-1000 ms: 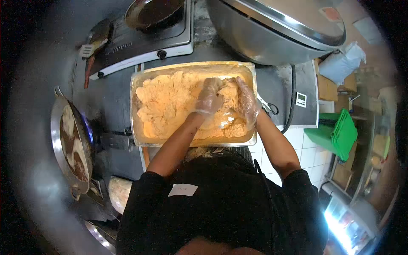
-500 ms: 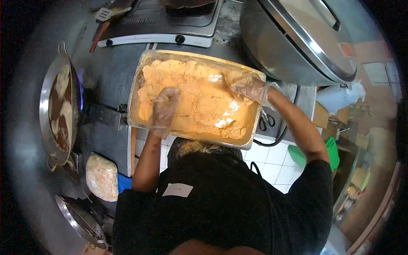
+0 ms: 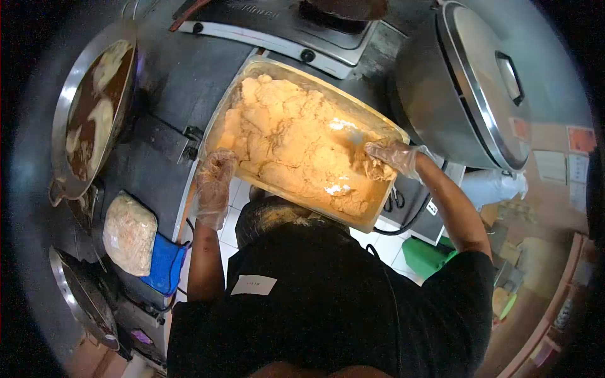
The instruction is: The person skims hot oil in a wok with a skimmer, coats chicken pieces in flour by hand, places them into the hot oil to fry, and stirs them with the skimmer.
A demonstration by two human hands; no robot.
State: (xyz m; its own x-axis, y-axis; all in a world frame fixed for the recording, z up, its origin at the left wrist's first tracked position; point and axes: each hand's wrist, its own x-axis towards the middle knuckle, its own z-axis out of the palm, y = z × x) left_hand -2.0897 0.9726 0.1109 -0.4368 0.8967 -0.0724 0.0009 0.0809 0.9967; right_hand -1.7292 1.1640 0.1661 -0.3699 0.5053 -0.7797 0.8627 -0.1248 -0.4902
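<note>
Glossy clear plastic covers the left hand (image 3: 215, 181) and right hand (image 3: 392, 157). The powder (image 3: 293, 132) looks matt and rough; the pot (image 3: 425, 88), near the right edge of the tabletop (image 3: 179, 79), smooth metal.

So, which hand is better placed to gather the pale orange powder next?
Probably the right hand: its fingers reach into the powder, inside the tray. The left hand is at the tray's near left corner, mostly outside it.

Dark grey surface (image 3: 183, 82) supports a two-knob stove (image 3: 283, 26), a large lidded pot (image 3: 423, 88) and, overhanging its front edge, a powder-filled tray (image 3: 379, 205).
</note>
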